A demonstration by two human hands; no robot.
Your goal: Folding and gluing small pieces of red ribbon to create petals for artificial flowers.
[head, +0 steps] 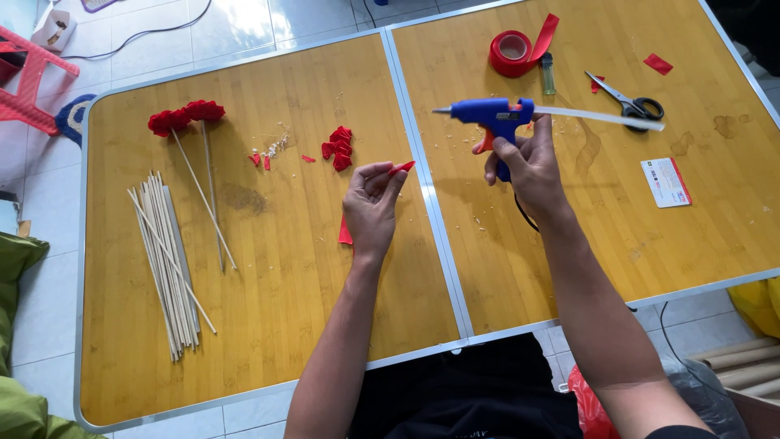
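Left hand (370, 203) pinching red petal (401, 168)

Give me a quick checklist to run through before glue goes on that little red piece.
1. Red piece pinched in left hand fingertips: ok.
2. Glue gun gripped in right hand, finger at the trigger: ok.
3. Nozzle aimed at the piece: not ok, it points left, above the piece and apart from it.
4. Glue stick loaded: ok, it sticks out the back.
5. Gun hot: cannot tell.
6. Scissors away from both hands: ok.
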